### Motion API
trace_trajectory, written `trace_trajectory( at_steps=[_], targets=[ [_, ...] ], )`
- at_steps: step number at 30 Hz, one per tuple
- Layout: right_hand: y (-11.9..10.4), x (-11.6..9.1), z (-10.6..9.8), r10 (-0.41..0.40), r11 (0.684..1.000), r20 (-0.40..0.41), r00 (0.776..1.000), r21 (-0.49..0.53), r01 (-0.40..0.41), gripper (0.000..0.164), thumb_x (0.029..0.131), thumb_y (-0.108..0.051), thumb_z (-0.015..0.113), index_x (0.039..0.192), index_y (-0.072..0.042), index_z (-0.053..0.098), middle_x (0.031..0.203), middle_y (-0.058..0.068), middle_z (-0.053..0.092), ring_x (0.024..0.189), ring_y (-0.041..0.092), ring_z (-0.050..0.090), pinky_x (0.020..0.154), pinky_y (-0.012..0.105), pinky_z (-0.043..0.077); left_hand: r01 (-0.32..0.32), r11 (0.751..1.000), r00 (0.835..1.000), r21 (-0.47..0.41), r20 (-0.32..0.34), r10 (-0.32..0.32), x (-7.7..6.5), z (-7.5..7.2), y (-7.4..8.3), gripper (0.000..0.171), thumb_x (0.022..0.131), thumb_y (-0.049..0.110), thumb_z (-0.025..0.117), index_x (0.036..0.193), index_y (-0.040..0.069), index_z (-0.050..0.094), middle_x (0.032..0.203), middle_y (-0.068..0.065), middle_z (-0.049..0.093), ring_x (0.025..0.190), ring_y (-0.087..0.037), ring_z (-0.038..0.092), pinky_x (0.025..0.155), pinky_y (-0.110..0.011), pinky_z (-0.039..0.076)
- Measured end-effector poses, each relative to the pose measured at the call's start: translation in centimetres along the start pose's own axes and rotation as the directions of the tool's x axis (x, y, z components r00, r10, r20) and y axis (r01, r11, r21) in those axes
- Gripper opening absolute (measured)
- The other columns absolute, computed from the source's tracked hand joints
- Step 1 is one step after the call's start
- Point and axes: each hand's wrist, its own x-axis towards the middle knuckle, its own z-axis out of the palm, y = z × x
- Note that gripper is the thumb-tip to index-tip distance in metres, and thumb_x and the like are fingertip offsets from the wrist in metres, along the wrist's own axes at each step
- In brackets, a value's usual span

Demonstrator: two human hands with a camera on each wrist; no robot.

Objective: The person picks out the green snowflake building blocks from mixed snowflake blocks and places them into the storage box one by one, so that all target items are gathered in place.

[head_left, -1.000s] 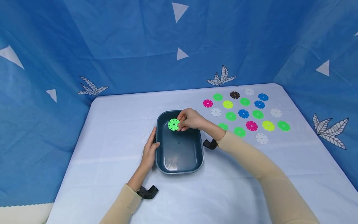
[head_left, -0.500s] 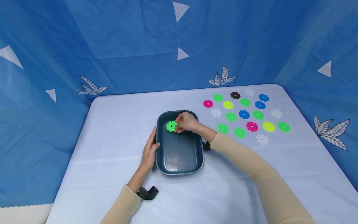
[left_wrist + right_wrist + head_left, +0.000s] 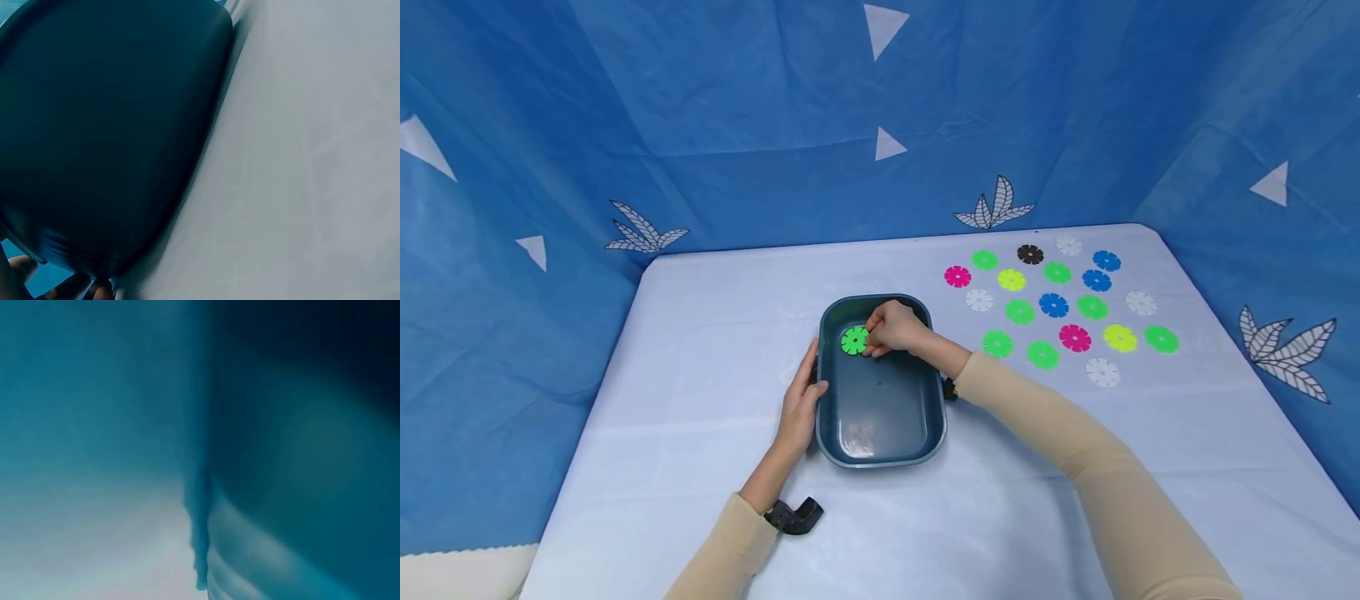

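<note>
A dark teal plastic basin [image 3: 880, 417] stands on the white-covered table in the head view. My left hand [image 3: 798, 408] grips its left side, thumb over the rim and fingers along the outer wall. In the left wrist view the basin's dark outer wall [image 3: 112, 125] fills much of the picture, with fingertips [image 3: 70, 285] at its lower left end. Inside the basin's far half, my right hand [image 3: 897, 328] pinches the right edge of a bright green notched plastic disc [image 3: 853, 340], low over the floor. The right wrist view shows mostly blurred teal surfaces, the hand itself hidden.
Several notched discs lie spread over the table's back right, among them a pink disc [image 3: 1075, 337], a brown disc [image 3: 1030, 254], a blue disc [image 3: 1054, 305] and a yellow disc [image 3: 1121, 337]. A blue patterned curtain [image 3: 775, 150] hangs behind the table.
My right hand has moved slightly left and down into the basin with the green disc, which now lies flatter and closer to the floor. The left hand stays on the basin's side.
</note>
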Motion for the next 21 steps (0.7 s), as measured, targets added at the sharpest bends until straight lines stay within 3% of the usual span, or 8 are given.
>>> trace_trajectory(
  at_steps=[11,15,21],
  targets=[
    [-0.2,-0.4,-0.1,-0.001,0.998,-0.045,0.999,-0.065,-0.002,0.021,0.091,-0.001,0.063,0.110,0.007,0.063,0.089,0.018,0.071,0.069,0.015,0.072,0.062,0.026,0.059,0.003,1.000,1.000,0.005,0.001,-0.003,0.0,0.0,0.1,0.062,0.098,0.007,0.038,0.157,0.015,0.021,0.164,-0.007,0.017,0.151,-0.029,0.019,0.121,-0.050,0.018],
    [-0.4,-0.8,-0.3,-0.047,0.990,-0.061,0.997,-0.134,0.038,0.024,0.092,-0.002,0.060,0.114,0.007,0.062,0.092,0.016,0.070,0.073,0.018,0.072,0.063,0.026,0.059,0.008,1.000,1.000,0.003,0.000,-0.008,0.0,0.0,0.0,0.063,0.097,0.007,0.038,0.157,0.016,0.021,0.164,-0.006,0.017,0.151,-0.028,0.018,0.121,-0.050,0.017],
    [-2.1,-3.2,-2.0,-0.136,0.980,-0.024,0.990,-0.150,0.131,0.031,0.094,-0.004,0.059,0.122,0.009,0.059,0.097,0.017,0.067,0.083,0.028,0.073,0.074,0.040,0.060,0.008,1.000,1.000,0.005,-0.007,-0.008,0.0,0.0,0.0,0.063,0.097,0.008,0.038,0.157,0.015,0.021,0.164,-0.007,0.017,0.151,-0.029,0.017,0.122,-0.049,0.016]
  ],
)
